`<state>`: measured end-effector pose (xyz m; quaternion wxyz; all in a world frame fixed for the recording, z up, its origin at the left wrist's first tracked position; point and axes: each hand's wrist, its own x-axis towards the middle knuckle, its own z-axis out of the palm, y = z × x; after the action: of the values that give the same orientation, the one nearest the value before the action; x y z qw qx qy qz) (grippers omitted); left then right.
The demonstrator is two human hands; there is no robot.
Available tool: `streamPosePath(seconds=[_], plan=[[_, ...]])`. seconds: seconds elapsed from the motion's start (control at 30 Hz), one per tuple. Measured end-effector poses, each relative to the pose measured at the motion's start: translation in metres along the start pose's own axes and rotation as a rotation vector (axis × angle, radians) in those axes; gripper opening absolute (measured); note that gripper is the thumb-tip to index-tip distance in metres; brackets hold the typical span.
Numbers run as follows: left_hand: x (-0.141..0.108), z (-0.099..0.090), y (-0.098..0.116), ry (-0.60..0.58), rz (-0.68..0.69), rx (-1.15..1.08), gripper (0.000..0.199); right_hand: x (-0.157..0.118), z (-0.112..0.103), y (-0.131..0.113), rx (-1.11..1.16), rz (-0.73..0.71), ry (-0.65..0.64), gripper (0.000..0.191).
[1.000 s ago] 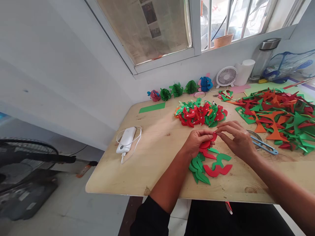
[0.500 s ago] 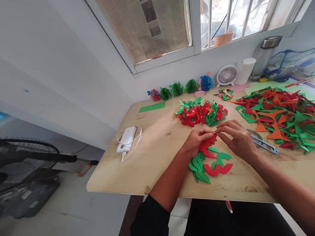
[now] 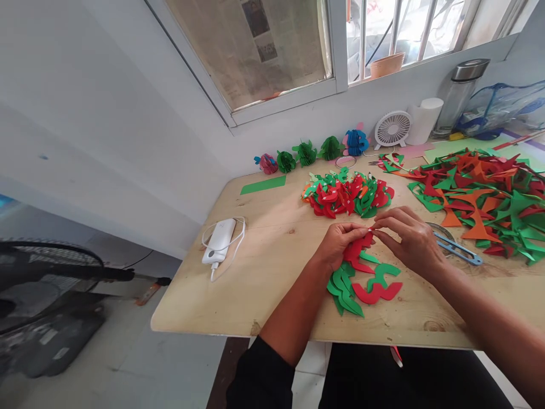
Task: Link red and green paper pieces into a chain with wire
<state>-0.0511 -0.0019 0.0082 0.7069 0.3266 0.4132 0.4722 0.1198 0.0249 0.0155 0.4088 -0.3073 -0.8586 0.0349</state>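
Observation:
My left hand (image 3: 339, 245) is closed, pinching a red paper cutout (image 3: 354, 254) between thumb and forefinger. My right hand (image 3: 407, 241) meets it at the cutout's upper end, thumb and forefinger pressed together there. A tiny whitish spot shows between the fingertips; what it is I cannot make out. Below the hands lie several overlapping green paper cutouts (image 3: 343, 291), a curved green piece (image 3: 386, 272) and a wavy red piece (image 3: 376, 293). Beside my right wrist is a light-blue cutter-like tool (image 3: 458, 250), next to a ring (image 3: 443, 232) partly hidden by the hand.
Red and green cutouts with white spots form a pile (image 3: 334, 199) beyond my hands. Paper scraps (image 3: 489, 199) heap at the right. A power bank (image 3: 219, 243) with cable lies left. Folded-paper figures (image 3: 306, 153), a small fan (image 3: 392, 129) and a flask (image 3: 457, 96) line the wall.
Almost nothing differs. Both hands keep their pinch on the red cutout, with only a slight shift of the fingertips; the pieces on the table lie as before.

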Motion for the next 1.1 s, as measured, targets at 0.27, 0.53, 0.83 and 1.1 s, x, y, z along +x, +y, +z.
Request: streamPosePath(seconds=[0.27,0.53,0.83,1.1], plan=[[-0.001,0.0023,0.0018,0.012,0.037,0.057,0.031,0.0012,-0.0022,-0.0021,-0.086,-0.064,-0.028,0.008],[-0.0001,0.0003,0.0011,0.037,0.069,0.125,0.028,-0.0004,-0.0023,-0.0019,-0.119,-0.088,-0.061,0.009],[-0.0024,0.0089,0.0028,0.166,0.185,0.218,0.026,-0.0002,-0.0013,-0.0034,-0.153,-0.112,-0.039,0.009],[-0.0012,0.0055,0.0025,0.24,0.181,0.211,0.024,-0.0006,-0.0004,-0.0025,-0.07,-0.067,-0.034,0.008]])
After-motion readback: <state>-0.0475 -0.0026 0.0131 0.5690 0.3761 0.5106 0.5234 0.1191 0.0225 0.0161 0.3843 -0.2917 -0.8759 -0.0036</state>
